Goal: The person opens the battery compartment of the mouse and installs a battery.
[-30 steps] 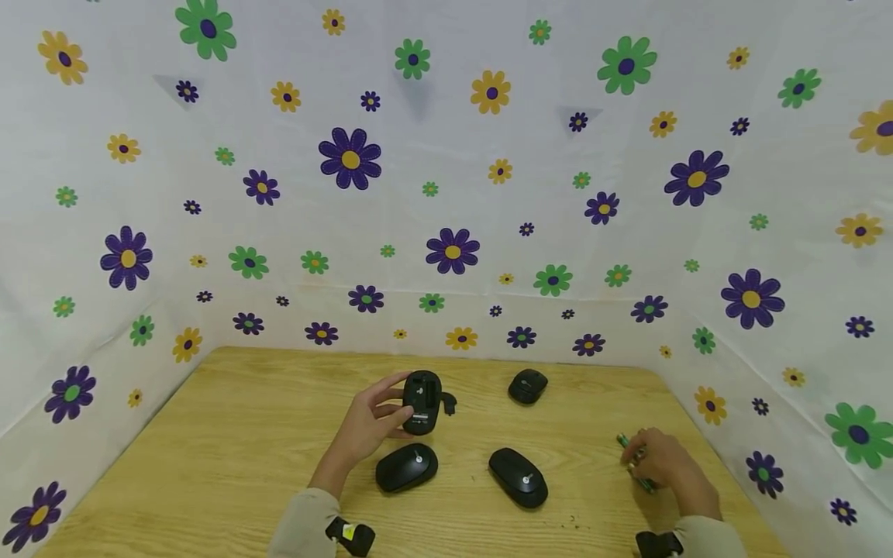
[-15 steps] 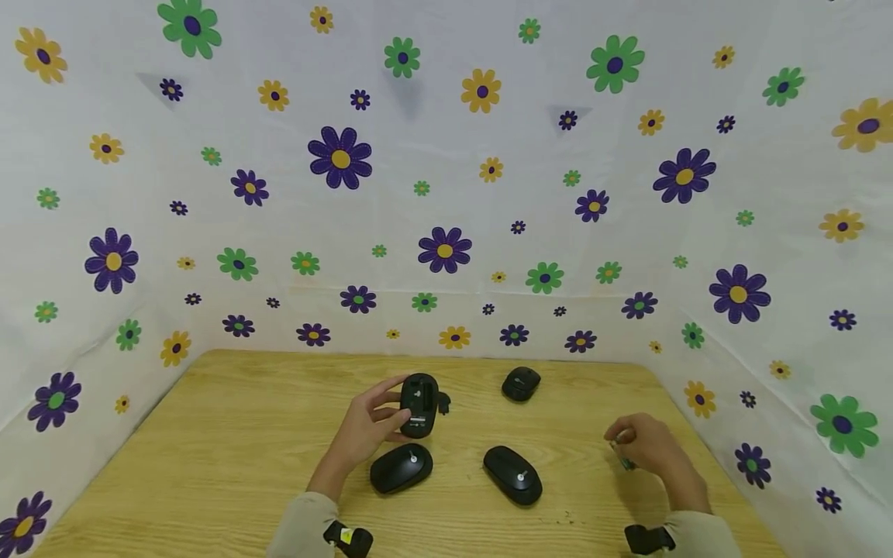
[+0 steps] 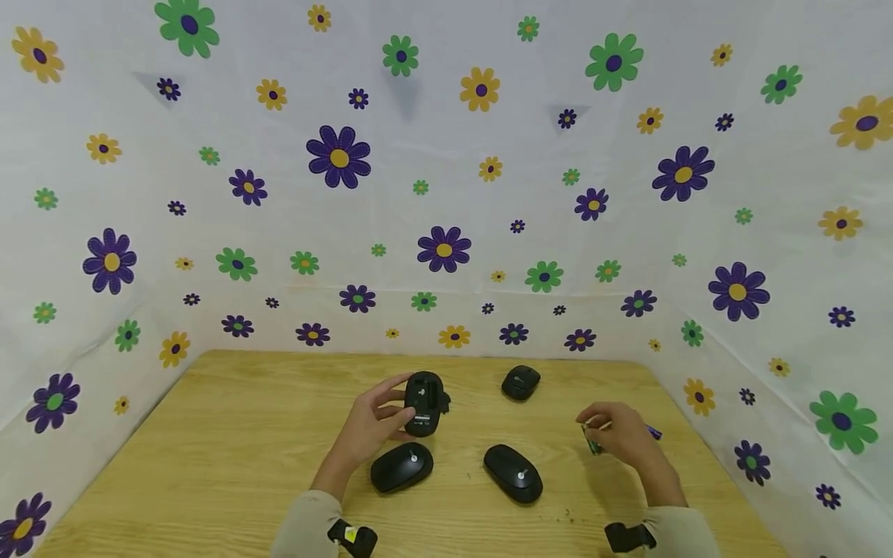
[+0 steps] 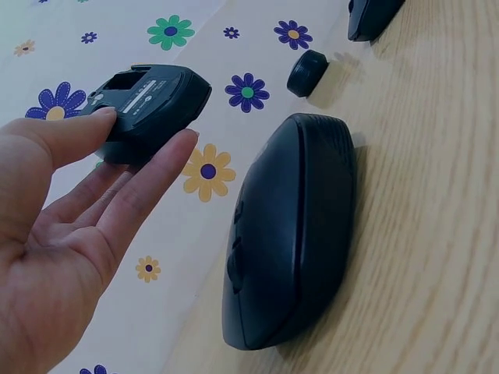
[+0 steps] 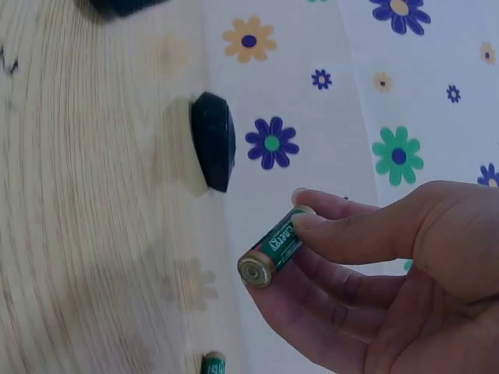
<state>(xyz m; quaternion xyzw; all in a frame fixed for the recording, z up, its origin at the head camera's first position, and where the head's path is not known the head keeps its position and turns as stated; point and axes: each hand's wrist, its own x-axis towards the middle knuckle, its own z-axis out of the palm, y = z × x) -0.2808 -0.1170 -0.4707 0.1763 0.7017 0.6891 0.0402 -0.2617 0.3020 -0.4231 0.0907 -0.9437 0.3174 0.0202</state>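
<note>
My left hand [image 3: 373, 422] holds a black computer mouse [image 3: 423, 411] with its underside turned toward me; the thumb presses on that face. The mouse's battery compartment [image 4: 129, 80] is uncovered and looks hollow. A small dark flap-like piece [image 3: 445, 402] sticks out at its right edge. Over the right part of the table, my right hand [image 3: 617, 434] pinches a green battery [image 5: 274, 248] between thumb and fingers, its flat end facing the wrist camera. A second green battery [image 5: 213, 364] lies on the table beyond the right hand, partly cut off in the right wrist view.
Just below the held mouse, a black mouse [image 3: 402, 467] rests on the wooden table [image 3: 230, 449]. Another mouse [image 3: 513, 473] lies at front centre, and a smaller one [image 3: 521, 383] farther back. Flower-printed white cloth [image 3: 391, 217] walls the table in. Dark specks [image 3: 568, 518] dot the front right.
My right hand has lifted a battery from the right side and moved left with it, leaving another battery behind. The left hand keeps its hold on the mouse almost unmoved.
</note>
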